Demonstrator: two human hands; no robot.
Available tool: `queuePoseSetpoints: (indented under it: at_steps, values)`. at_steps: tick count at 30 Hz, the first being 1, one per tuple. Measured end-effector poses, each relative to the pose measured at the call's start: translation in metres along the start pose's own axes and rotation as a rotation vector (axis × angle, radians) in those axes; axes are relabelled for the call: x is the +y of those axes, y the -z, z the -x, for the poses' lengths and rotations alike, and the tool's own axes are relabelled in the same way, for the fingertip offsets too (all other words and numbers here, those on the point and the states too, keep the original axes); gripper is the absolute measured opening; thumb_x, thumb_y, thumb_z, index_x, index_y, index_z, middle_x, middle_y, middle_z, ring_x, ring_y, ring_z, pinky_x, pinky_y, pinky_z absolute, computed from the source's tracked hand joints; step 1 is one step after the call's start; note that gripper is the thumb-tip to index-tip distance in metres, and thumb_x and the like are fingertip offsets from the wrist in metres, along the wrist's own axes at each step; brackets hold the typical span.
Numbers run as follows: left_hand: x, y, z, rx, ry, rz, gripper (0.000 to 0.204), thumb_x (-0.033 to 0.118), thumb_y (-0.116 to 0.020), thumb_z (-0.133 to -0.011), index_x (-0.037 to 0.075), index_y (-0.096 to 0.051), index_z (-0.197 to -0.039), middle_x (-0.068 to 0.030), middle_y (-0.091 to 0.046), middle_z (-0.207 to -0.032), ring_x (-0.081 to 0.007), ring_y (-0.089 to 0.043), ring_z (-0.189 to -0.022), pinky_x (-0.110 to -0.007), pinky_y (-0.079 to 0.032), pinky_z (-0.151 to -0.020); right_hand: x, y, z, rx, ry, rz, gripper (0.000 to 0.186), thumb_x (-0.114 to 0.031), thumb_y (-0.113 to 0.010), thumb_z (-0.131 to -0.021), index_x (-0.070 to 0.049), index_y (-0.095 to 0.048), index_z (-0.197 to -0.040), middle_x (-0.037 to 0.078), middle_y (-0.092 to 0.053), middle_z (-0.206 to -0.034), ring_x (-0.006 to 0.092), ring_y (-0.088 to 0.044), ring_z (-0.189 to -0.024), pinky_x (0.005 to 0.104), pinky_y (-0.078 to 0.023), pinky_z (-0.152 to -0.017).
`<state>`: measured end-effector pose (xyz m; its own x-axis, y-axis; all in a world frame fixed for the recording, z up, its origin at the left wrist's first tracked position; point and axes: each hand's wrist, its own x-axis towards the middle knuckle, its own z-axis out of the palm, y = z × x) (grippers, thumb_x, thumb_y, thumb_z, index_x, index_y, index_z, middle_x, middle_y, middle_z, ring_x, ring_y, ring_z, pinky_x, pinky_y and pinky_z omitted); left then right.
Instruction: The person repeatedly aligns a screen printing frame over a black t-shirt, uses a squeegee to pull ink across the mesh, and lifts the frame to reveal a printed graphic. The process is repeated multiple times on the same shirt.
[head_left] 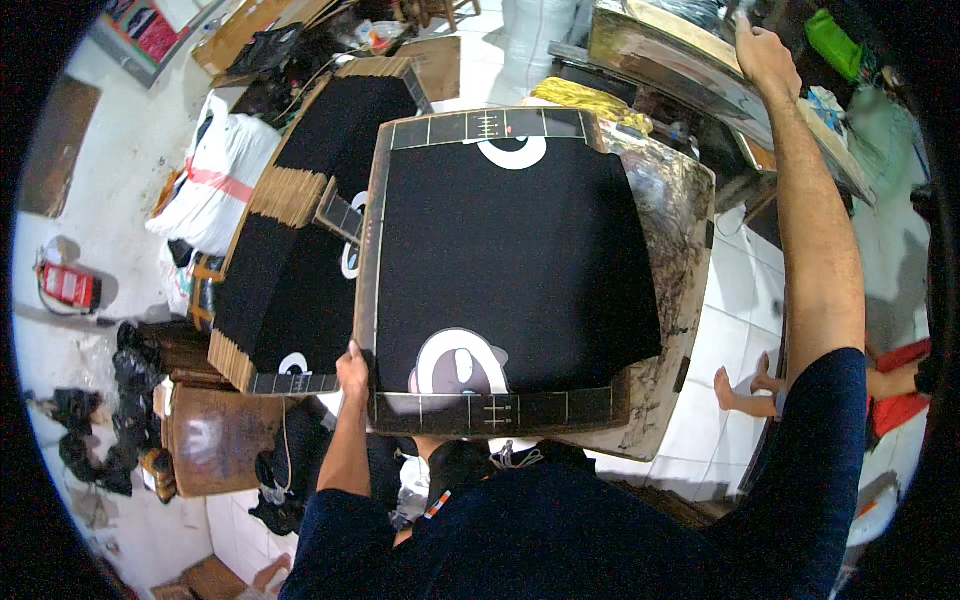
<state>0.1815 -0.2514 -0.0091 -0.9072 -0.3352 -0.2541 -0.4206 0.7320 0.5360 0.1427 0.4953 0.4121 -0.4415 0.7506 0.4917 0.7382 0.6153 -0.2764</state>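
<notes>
A flat board covered with black cloth lies in front of me, with white curved prints at its far and near ends. Dark strips with light ruled marks run along both of those ends. My left hand is closed round the board's near left edge, thumb on top. Far up to the right, my right hand is stretched out over a long wooden-edged panel. Its fingers are curled around a small pale thing that is too small to make out.
Left of the board stands a stack of similar boards with black cloth. Beneath the board is a stained tabletop. White sacks and a yellow bundle are nearby. Another person's bare feet show at right.
</notes>
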Motion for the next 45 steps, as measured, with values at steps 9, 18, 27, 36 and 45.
queuePoseSetpoints:
  at_steps: [9, 18, 27, 36, 45]
  values:
    - [0.046, 0.002, 0.011, -0.301, 0.009, 0.533, 0.039, 0.030, -0.057, -0.107, 0.001, -0.072, -0.085, -0.0004, -0.061, -0.073, -0.0120, -0.053, -0.070, -0.032, -0.042, -0.065, -0.015, 0.015, 0.019, 0.069, -0.002, -0.099, 0.065, -0.056, -0.047, -0.097, 0.002, -0.075, -0.108, 0.031, -0.070, -0.114, 0.0463, -0.067, -0.112, 0.0510, -0.051, -0.100]
    - [0.087, -0.097, 0.046, -0.516, -0.011, 0.640, 0.027, 0.017, -0.067, -0.099, -0.006, -0.074, -0.087, 0.0034, -0.060, -0.073, -0.0089, -0.048, -0.067, -0.029, -0.039, -0.061, -0.010, 0.011, 0.040, 0.081, -0.068, -0.130, 0.062, -0.058, -0.051, -0.096, -0.003, -0.076, -0.111, 0.027, -0.072, -0.114, 0.0428, -0.068, -0.113, 0.0490, -0.051, -0.101]
    - [0.053, -0.073, 0.005, -0.423, -0.125, 0.403, 0.052, 0.035, -0.059, -0.105, 0.002, -0.057, -0.065, 0.0037, -0.043, -0.058, -0.0102, -0.037, -0.060, -0.034, -0.031, -0.056, -0.013, 0.018, 0.038, 0.031, -0.131, -0.138, 0.065, -0.061, -0.050, -0.095, -0.005, -0.077, -0.111, 0.025, -0.072, -0.117, 0.0419, -0.068, -0.115, 0.0490, -0.052, -0.101]
    - [0.080, -0.023, 0.036, -0.575, -0.511, -0.090, 0.059, 0.048, -0.084, -0.082, -0.004, -0.065, -0.103, -0.0194, -0.073, -0.094, -0.0348, -0.070, -0.088, -0.045, -0.053, -0.080, -0.017, 0.023, 0.018, 0.029, -0.108, -0.064, 0.069, -0.061, -0.048, -0.095, 0.000, -0.074, -0.115, 0.027, -0.071, -0.121, 0.0423, -0.067, -0.116, 0.0486, -0.052, -0.101]
    - [0.096, -0.034, 0.033, -0.552, -0.445, -0.124, 0.065, 0.046, -0.085, -0.079, -0.005, -0.064, -0.113, -0.0267, -0.073, -0.104, -0.0433, -0.070, -0.099, -0.050, -0.053, -0.089, -0.023, 0.030, -0.002, 0.024, -0.121, -0.068, 0.067, -0.059, -0.048, -0.096, -0.001, -0.073, -0.120, 0.025, -0.070, -0.125, 0.0407, -0.066, -0.121, 0.0481, -0.051, -0.102]
